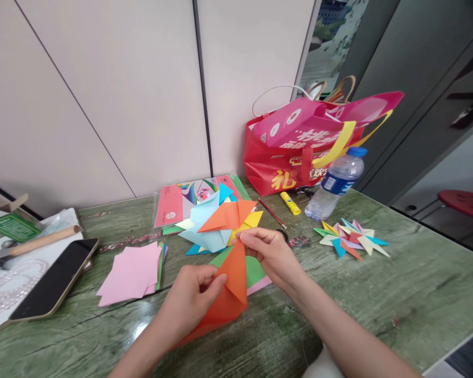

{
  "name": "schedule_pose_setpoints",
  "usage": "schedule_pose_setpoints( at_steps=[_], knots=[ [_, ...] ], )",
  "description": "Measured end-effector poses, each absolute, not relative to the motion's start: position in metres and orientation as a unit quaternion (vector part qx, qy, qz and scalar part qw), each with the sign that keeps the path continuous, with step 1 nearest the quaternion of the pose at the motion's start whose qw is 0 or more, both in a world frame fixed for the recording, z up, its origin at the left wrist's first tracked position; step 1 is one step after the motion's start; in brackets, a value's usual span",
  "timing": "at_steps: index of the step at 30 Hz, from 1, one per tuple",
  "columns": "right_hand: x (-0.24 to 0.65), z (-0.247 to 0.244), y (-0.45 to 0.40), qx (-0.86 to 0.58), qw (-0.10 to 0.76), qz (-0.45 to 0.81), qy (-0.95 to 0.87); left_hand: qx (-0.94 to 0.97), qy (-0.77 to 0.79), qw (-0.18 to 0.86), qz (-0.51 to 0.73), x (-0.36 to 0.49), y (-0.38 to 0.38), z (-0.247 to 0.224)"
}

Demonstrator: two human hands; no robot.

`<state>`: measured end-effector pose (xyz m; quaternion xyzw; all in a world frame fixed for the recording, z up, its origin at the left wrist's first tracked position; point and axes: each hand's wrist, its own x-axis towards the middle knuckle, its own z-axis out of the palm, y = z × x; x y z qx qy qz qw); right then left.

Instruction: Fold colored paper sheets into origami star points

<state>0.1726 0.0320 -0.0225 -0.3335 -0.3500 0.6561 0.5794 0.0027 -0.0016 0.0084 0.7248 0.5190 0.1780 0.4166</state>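
Observation:
An orange sheet of paper (pixel 234 275), partly folded, is held up between my two hands. My left hand (pixel 199 294) pinches its left side between thumb and fingers. At its top corner, my right hand (pixel 266 249) grips the paper with thumb and fingertips. Beneath it lie a green sheet (pixel 256 270) and a bit of pink paper. Just beyond my hands sits a pile of folded pieces in light blue (pixel 207 215), orange and yellow. Square pink sheets (pixel 132 273) are stacked to the left, with other colours under them.
Right of my hands lies a multicoloured paper star (pixel 350 237). Behind stand a water bottle (pixel 335 184) and a red bag (pixel 276 163), near a yellow glue stick (pixel 290 203) and a red pencil (pixel 271 212). A phone (pixel 55 278) and a hammer (pixel 43 241) are at left.

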Motion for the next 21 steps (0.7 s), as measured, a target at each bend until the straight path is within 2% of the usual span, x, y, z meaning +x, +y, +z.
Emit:
schedule_pose_setpoints(
  at_steps=[21],
  knots=[
    [0.167, -0.0257, 0.0314, -0.385, 0.6, 0.576, -0.399, 0.701, 0.527, 0.442, 0.188, 0.0011, -0.0003, 0.008]
  ],
)
